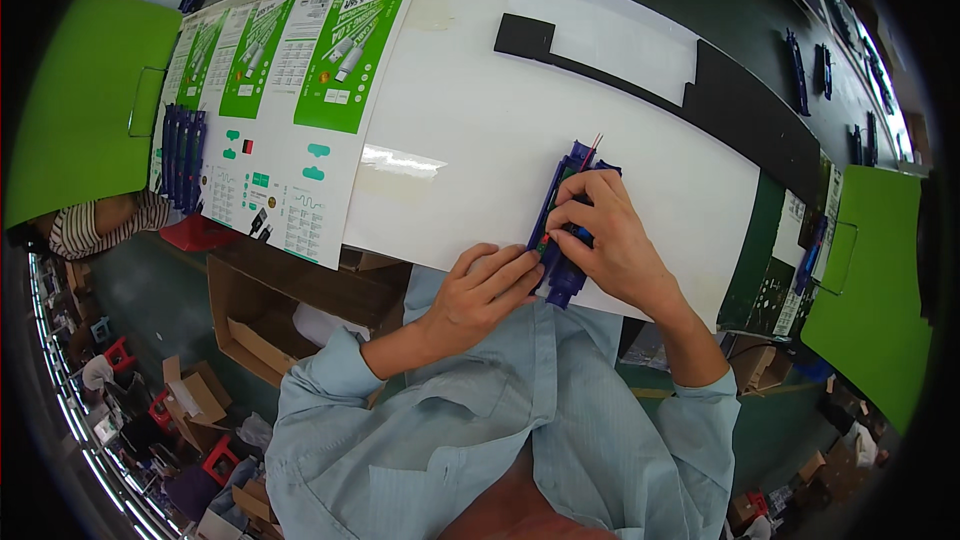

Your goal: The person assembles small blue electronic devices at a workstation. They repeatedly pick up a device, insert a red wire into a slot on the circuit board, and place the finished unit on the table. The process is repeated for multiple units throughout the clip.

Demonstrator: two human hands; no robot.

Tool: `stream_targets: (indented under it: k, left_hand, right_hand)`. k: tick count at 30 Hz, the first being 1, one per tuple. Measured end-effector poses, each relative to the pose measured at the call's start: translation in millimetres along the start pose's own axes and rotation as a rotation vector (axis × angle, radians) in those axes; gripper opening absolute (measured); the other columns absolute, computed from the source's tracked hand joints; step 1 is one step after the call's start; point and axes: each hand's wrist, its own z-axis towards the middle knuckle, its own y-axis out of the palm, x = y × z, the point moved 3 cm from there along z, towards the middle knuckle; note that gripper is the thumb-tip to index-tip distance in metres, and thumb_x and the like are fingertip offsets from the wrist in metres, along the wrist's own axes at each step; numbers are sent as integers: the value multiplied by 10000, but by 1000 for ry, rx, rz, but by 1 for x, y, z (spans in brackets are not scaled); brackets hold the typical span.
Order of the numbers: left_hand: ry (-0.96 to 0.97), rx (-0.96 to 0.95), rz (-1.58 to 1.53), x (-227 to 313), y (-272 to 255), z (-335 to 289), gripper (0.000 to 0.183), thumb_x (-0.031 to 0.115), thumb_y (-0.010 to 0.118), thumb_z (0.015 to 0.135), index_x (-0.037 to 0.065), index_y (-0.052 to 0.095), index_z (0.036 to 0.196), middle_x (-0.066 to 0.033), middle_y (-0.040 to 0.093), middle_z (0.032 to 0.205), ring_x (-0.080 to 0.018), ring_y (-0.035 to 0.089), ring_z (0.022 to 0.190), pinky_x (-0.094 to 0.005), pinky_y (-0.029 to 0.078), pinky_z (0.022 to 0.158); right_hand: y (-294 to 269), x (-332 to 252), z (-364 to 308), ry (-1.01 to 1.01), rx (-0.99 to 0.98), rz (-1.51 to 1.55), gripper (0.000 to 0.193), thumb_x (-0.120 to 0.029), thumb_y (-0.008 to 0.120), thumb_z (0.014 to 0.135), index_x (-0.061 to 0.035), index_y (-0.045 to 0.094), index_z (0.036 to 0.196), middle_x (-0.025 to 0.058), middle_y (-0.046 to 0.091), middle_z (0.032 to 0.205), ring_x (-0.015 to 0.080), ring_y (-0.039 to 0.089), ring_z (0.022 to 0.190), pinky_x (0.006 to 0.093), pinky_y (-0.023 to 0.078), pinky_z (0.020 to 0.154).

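Note:
A long dark-blue plastic housing point(567, 283) lies slantwise on the white board at the near edge, in front of my body. A strip of green circuit board shows inside it, and thin red and dark wires point(597, 143) stick out past its far end. My left hand point(487, 285) grips the housing's near left side, with its fingertips on the rim. Over the middle of the housing, my right hand point(608, 230) is closed, thumb and forefinger pinched together inside the channel. Whatever those fingertips hold is too small and too hidden to name.
White board point(440, 120) covers the worktop. Printed green-and-white card sheets point(340, 70) lie at left, with several blue housings point(183, 155) on them. A black foam piece point(735, 105) lies at the far right. Green panels point(85, 105) flank both ends. Another person's striped sleeve point(105, 225) shows at left.

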Motion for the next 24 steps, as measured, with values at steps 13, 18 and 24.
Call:
stream_targets:
  k: [13, 18, 24]
  left_hand:
    - [20, -1, 27, -4, 1, 1, 422, 269, 837, 841, 74, 774, 1210, -64, 697, 1339, -251, 654, 1267, -444, 509, 1026]
    - [12, -4, 56, -4, -1, 3, 407, 280, 829, 842, 89, 782, 1199, -49, 703, 1325, -235, 656, 1258, -439, 499, 1021]
    - [8, -13, 90, -3, -2, 5, 383, 290, 820, 849, 102, 788, 1180, -32, 705, 1326, -223, 655, 1249, -431, 485, 1018]
  right_hand:
    - [4, 4, -2, -90, 13, -53, 112, -51, 797, 857, -76, 756, 958, 40, 667, 1094, 273, 576, 1133, 412, 429, 1011]
    - [6, 1, -5, -159, 33, -98, 134, -29, 801, 850, -71, 753, 968, 52, 677, 1099, 283, 584, 1123, 427, 431, 1003]
    - [11, 6, -10, -232, 74, -110, 162, -29, 807, 835, -77, 754, 981, 47, 678, 1077, 284, 591, 1100, 429, 422, 991]
